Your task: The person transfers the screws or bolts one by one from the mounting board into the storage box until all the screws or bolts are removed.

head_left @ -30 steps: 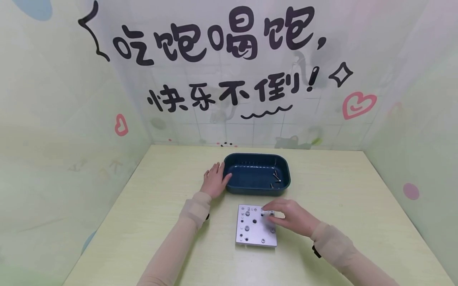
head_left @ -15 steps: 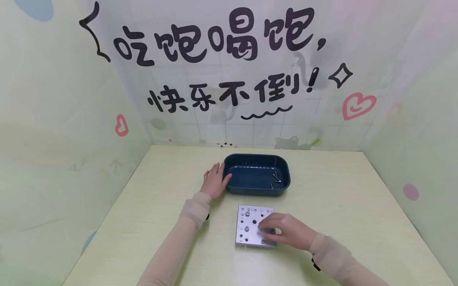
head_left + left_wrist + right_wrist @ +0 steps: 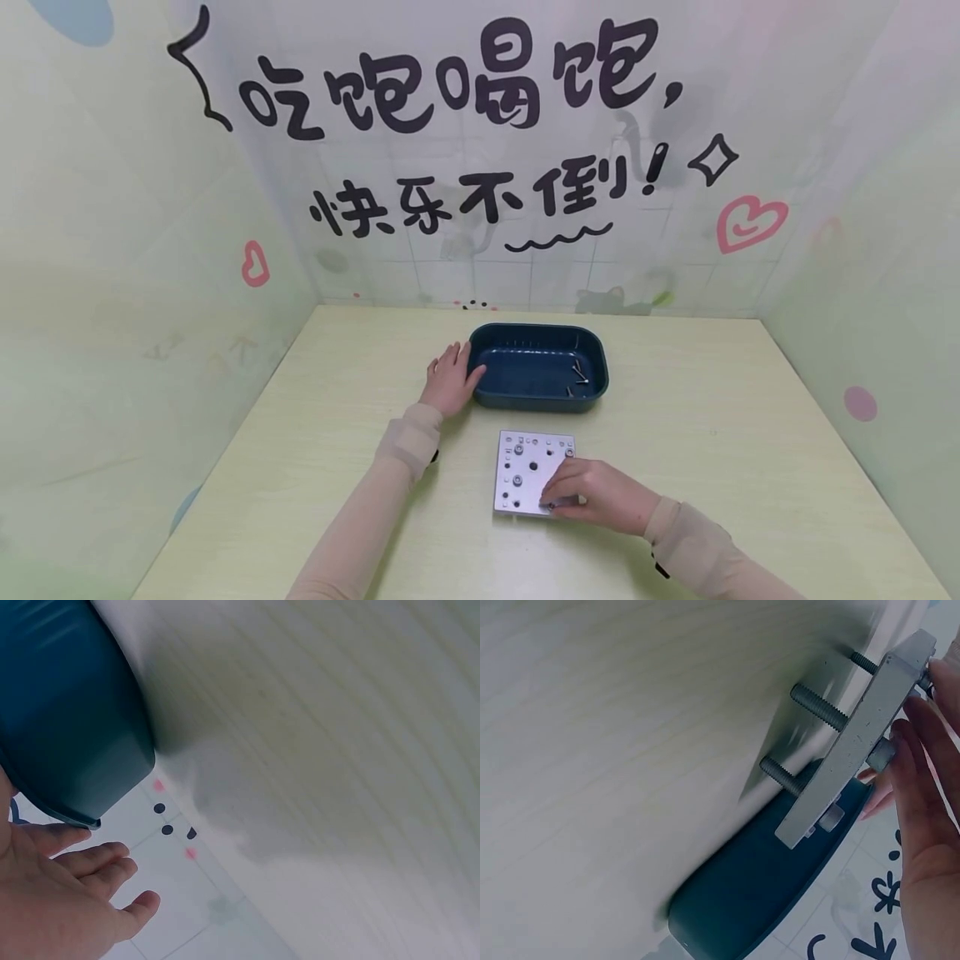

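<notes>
Several socket-head screws stand in a silver metal plate [image 3: 532, 492] with holes. At its near right corner my right hand [image 3: 611, 496] pinches a screw [image 3: 928, 679] between thumb and fingertips; the head view mostly hides that screw. Two more screw heads [image 3: 881, 753] show along the plate's right edge in the right wrist view, and threaded shanks [image 3: 819, 707] stick out below the plate. My left hand [image 3: 448, 382] rests against the left end of a dark blue tray [image 3: 536, 403], its fingers fairly straight beside the rim and its thumb over it.
A few loose screws [image 3: 579, 372] lie in the right part of the tray, behind the plate. Both stand on a pale wooden table [image 3: 337, 375]. Printed cloth walls [image 3: 375, 275] enclose the table at the back and both sides.
My right hand has moved from the plate's far right corner along its right edge to the near right corner, uncovering the far screw. The left hand, tray and plate stay put.
</notes>
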`<move>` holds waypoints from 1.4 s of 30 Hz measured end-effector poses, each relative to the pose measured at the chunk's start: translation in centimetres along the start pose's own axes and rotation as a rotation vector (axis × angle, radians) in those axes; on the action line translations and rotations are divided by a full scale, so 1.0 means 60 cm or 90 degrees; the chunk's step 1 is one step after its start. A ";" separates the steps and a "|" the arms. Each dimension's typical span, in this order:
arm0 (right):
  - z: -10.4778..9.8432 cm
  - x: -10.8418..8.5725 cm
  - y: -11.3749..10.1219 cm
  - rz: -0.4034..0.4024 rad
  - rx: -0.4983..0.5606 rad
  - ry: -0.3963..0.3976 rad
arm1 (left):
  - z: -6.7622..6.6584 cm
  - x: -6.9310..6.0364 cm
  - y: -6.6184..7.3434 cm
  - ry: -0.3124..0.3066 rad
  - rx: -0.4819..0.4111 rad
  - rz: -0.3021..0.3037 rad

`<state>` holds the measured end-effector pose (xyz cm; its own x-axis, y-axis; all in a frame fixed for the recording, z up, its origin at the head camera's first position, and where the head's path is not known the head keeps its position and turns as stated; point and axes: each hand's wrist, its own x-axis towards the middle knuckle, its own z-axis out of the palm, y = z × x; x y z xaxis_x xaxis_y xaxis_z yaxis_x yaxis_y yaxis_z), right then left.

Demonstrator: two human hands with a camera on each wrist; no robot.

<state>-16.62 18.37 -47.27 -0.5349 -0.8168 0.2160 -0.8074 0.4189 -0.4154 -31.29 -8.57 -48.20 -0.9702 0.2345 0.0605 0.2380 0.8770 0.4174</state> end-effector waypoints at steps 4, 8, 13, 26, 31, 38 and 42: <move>-0.001 0.001 -0.001 -0.013 0.002 0.010 | 0.001 0.000 -0.001 -0.001 -0.001 -0.002; -0.001 0.004 -0.004 -0.008 0.014 -0.005 | -0.001 -0.001 0.000 0.002 0.000 -0.001; 0.000 0.009 -0.008 -0.009 0.011 -0.019 | -0.002 -0.002 0.001 0.005 -0.003 0.002; 0.000 0.018 -0.015 -0.032 -0.024 -0.027 | -0.001 -0.001 -0.001 0.000 -0.001 0.002; -0.002 0.023 -0.017 -0.004 -0.007 -0.049 | -0.002 -0.001 0.000 0.001 -0.007 0.003; -0.003 0.032 -0.018 0.014 0.020 -0.070 | 0.001 0.000 -0.001 0.004 -0.005 0.003; -0.003 0.035 -0.019 0.014 0.029 -0.070 | 0.002 0.002 -0.003 0.005 -0.003 0.003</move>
<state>-16.87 16.24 -46.17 -0.5196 -0.8473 0.1101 -0.7824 0.4201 -0.4597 -31.45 -8.62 -48.38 -0.9693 0.2357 0.0701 0.2430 0.8740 0.4208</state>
